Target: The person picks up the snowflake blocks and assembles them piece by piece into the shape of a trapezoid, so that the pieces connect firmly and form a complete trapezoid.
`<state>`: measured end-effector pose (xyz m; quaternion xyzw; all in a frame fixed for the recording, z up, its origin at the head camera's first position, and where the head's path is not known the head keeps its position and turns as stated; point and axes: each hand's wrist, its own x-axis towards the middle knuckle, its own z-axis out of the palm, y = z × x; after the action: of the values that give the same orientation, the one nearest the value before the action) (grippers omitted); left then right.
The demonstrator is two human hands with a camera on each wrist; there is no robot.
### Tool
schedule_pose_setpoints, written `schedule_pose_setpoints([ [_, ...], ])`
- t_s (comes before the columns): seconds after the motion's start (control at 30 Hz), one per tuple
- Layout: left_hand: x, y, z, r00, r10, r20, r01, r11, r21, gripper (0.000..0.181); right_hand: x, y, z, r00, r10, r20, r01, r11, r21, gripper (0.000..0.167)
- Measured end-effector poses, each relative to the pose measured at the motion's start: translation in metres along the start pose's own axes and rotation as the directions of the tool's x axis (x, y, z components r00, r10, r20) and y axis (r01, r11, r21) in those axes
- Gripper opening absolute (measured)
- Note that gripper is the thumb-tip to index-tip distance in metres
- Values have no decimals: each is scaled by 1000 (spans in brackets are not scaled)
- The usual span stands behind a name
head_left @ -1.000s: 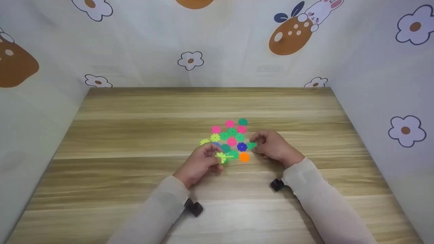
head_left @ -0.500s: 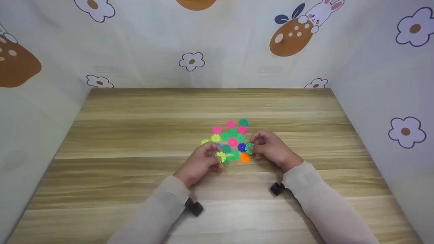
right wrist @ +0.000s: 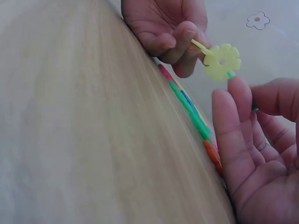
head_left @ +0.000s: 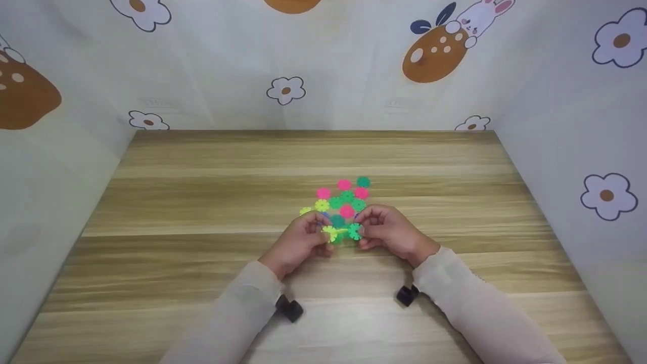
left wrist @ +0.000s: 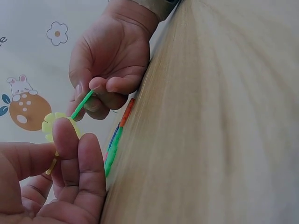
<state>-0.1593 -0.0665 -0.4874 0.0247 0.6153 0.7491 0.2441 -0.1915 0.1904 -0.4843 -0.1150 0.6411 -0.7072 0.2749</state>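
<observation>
My left hand (head_left: 298, 243) pinches a yellow notched disc (head_left: 329, 233), which has a second yellow disc (right wrist: 222, 61) joined to it at an angle. Between the thumb and fingers of my right hand (head_left: 397, 233) is a green notched disc (head_left: 355, 231). In the left wrist view the green disc (left wrist: 82, 104) is seen edge-on, its end at the rim of the yellow disc (left wrist: 48, 127). From the right wrist, most of the green disc is hidden by the fingertips. Whether the green and yellow pieces are locked together I cannot tell.
Several flat discs lie on the wooden table (head_left: 202, 202) just beyond the hands, among them a pink one (head_left: 347, 211), a yellow one (head_left: 322, 205) and a dark green one (head_left: 363, 182). Patterned cloth walls (head_left: 227, 60) stand behind and at both sides.
My right hand has moved left and nearer the body with the green disc, up to the yellow pieces. It now covers the orange disc and most of the blue one. My left hand has stayed nearly still.
</observation>
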Motion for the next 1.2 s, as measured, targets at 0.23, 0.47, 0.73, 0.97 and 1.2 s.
schedule_pose_setpoints([
  [0.23, 0, 1, 0, 1000, -13, -4, 13, 999, 30, 20, 1, 1, 0, 1000, 2, -20, -1, 1000, 24, 19],
  [0.47, 0, 1, 2, 1000, -7, -7, 8, 997, 73, 20, 0, 0, 2, 1000, 9, -16, -9, 1000, -5, 19],
  [0.73, 2, 0, 6, 1000, 9, -24, -7, 996, 92, 20, 2, -1, 4, 1000, 4, -17, -4, 999, -33, 16],
  [0.97, 2, -1, 7, 999, 7, -38, -4, 997, 83, 17, 1, -2, 7, 999, 28, -41, -28, 999, -15, 17],
  [1.2, 1, -2, 10, 997, 31, -66, -27, 997, 66, 16, 2, -1, 11, 998, 38, -48, -36, 999, 34, 19],
])
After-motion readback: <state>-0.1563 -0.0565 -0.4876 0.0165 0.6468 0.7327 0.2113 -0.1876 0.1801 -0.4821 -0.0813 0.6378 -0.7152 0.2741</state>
